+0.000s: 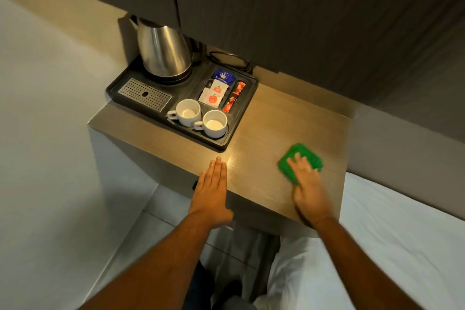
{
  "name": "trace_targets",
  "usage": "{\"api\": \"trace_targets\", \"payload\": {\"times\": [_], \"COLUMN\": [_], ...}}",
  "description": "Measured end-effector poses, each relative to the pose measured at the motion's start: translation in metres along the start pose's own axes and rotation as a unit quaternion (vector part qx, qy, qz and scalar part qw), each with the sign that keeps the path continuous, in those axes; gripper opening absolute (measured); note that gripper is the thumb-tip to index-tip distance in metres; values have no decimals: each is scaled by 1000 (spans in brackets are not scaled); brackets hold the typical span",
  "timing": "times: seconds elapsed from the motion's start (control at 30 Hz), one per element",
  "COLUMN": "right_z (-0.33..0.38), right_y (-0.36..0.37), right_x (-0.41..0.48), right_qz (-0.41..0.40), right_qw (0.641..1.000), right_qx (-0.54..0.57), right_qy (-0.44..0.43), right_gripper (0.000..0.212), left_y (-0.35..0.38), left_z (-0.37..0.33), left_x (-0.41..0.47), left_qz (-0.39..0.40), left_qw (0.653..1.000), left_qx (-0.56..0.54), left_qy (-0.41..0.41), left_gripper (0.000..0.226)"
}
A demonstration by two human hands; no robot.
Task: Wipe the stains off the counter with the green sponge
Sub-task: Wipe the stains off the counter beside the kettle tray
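The green sponge [305, 155] lies flat on the wooden counter [274, 128], near its right edge. My right hand [308, 191] presses down on the sponge, fingers spread over its near half; both look motion-blurred. My left hand [212, 189] rests flat, palm down, on the counter's front left edge, fingers straight and together, holding nothing. A patch of small shiny droplets or specks [234, 160] glints on the counter just right of the left fingertips.
A black tray [120, 88] fills the counter's back left, carrying a steel kettle [163, 54], two white cups [201, 118] and several sachets [221, 90]. Dark cabinets hang above. A white bed [390, 246] adjoins the counter's right side.
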State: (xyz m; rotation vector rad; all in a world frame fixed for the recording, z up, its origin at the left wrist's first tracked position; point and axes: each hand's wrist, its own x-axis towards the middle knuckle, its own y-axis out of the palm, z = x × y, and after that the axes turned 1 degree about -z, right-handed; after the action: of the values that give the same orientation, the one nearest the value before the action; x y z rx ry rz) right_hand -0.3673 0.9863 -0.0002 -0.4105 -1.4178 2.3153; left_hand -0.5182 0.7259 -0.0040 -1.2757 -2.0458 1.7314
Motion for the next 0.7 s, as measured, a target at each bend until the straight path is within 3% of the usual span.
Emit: {"api": "trace_targets", "payload": {"times": [0.1, 0.17, 0.27, 0.4, 0.53, 0.7], "right_z": [-15, 17, 90, 129, 110, 116], "right_y": [-32, -28, 16, 71, 78, 50], "right_x": [88, 138, 130, 3, -52, 38], "right_qz": [-49, -39, -21, 19, 60, 44], "right_qw": [987, 984, 995, 996, 994, 997], "right_qx": [-15, 8, 58, 60, 39, -13], "right_qy": [150, 172, 77, -56, -84, -62], "right_gripper": [76, 77, 76, 83, 80, 80], "left_y": [0, 0, 0, 3, 7, 4], "left_z": [3, 2, -1, -4, -6, -14], "left_x": [0, 0, -2, -6, -7, -4], "left_qz": [1, -11, -25, -52, -66, -61], "left_qw": [1000, 1000, 999, 997, 996, 997], "left_qx": [-8, -13, -36, -56, -58, -23], "left_qy": [-4, -10, -14, -15, -19, -38], "left_gripper": [138, 136, 128, 119, 121, 124]}}
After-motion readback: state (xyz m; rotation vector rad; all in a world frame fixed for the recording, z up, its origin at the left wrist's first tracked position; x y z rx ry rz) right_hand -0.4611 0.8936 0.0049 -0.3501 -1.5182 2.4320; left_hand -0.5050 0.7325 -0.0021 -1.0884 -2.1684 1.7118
